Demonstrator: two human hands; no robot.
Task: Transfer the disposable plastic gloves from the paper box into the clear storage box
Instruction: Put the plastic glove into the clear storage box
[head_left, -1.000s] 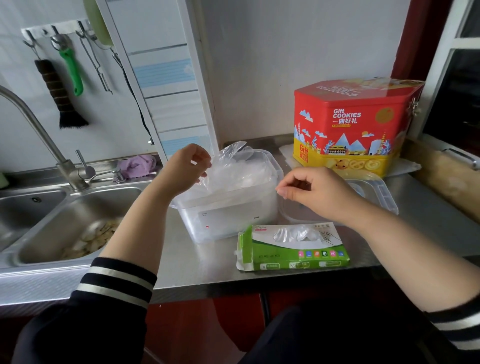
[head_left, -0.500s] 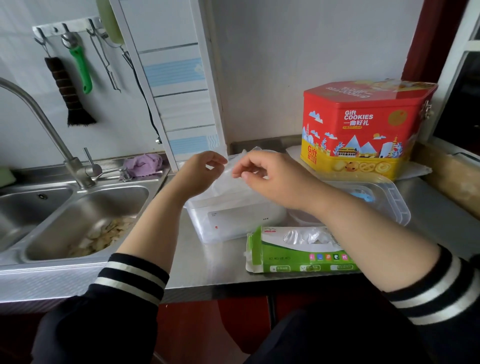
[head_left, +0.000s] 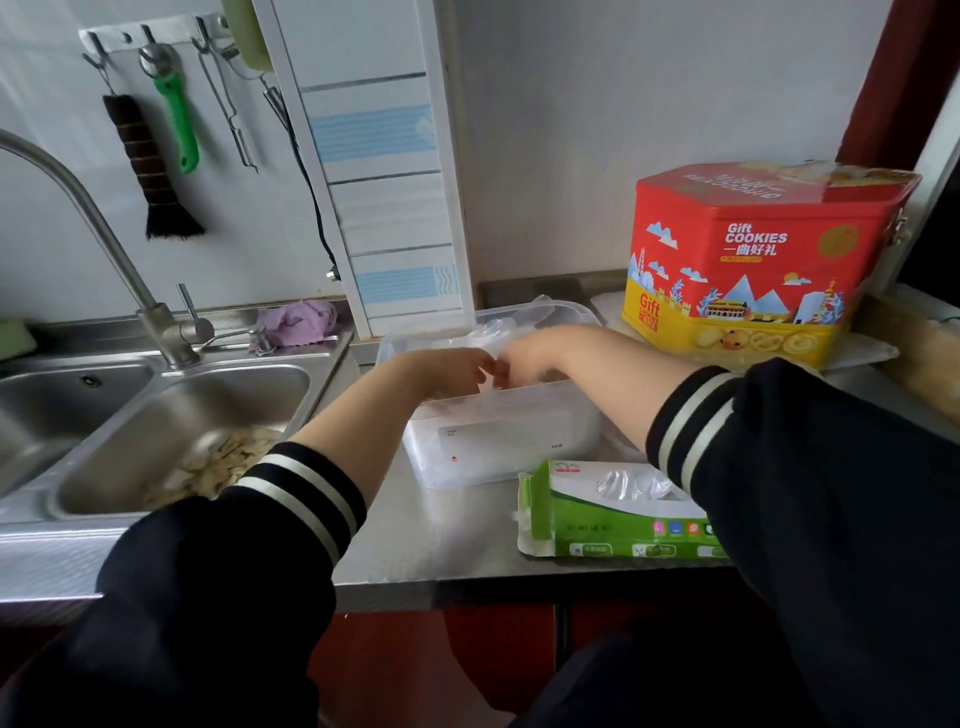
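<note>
Clear plastic gloves (head_left: 498, 332) lie under both hands, inside the storage box (head_left: 498, 447). Left hand (head_left: 457, 371) and right hand (head_left: 524, 358) touch; their grip is blurred. Paper box (head_left: 613, 519) sits nearer the right hand.

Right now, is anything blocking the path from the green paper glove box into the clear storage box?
Nothing visible does. The clear storage box stands open-topped just behind the paper glove box, with both hands already inside it.

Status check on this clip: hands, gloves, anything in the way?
Left hand and right hand both down in clear storage box, on gloves; grip blurred. Paper box in front, gloves showing. Nothing blocking.
</note>
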